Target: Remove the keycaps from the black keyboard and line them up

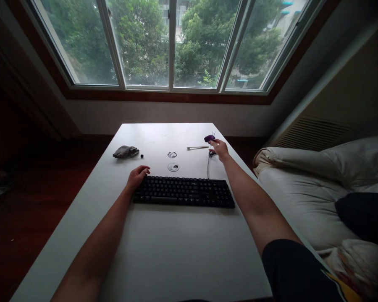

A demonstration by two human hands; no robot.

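A black computer keyboard (182,191) lies across the white table. My left hand (137,178) rests at its upper left corner, with loosely bent fingers apart and nothing seen in them. Farther off on the right, my right hand (219,149) pinches a small purple tool with thin prongs (209,138); the prongs point up, like a wire keycap puller. Just under that hand is the bundled keyboard cable (211,154). To its left lies a thin brush (197,147). A small black cube-like piece, perhaps a keycap (142,156), sits beyond my left hand.
A crumpled grey cloth (126,152) lies at the table's left. Two round, clear-looking dishes (173,167) stand mid-table behind the keyboard. The white table (182,251) reaches towards the window wall. A pale sofa (290,188) flanks it on the right.
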